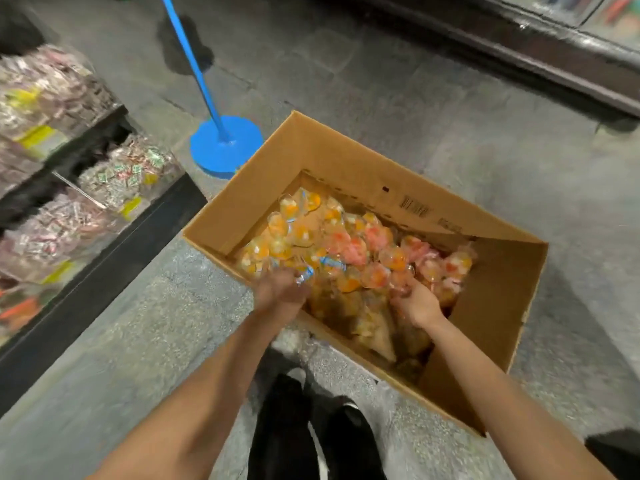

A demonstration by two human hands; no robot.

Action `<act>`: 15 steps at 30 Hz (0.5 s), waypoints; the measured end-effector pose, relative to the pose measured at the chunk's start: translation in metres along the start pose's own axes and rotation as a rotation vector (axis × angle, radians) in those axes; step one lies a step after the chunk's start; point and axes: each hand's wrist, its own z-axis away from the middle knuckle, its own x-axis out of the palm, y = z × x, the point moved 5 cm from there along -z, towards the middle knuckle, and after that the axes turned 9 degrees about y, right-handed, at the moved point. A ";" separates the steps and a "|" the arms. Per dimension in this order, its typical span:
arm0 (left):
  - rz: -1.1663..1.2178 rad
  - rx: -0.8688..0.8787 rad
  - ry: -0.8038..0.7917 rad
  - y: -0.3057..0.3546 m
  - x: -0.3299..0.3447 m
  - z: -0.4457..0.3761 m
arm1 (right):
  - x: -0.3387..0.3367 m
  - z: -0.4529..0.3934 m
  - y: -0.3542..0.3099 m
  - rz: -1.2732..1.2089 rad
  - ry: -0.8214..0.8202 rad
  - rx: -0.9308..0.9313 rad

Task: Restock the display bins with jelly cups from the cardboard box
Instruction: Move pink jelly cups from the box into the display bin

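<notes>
An open cardboard box [495,306] stands on the floor in front of me. Over it hangs a clear plastic bag of jelly cups [346,244], orange ones on the left and pink ones on the right. My left hand [282,292] grips the bag's near left edge, fingers curled into the plastic. My right hand [417,301] grips the bag's near right edge. More bagged cups [375,329] lie deeper in the box under the lifted bag. The image is blurred by motion.
Display bins [114,178] with wrapped sweets fill a dark shelf unit at the left. A blue stand with a round base [225,143] and a slanted pole is just beyond the box. My dark shoes [311,434] are at the bottom. A dark cabinet base [519,46] runs along the far right.
</notes>
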 end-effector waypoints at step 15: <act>-0.034 0.334 -0.165 -0.012 0.020 -0.050 | 0.128 -0.096 0.010 -0.891 0.005 0.582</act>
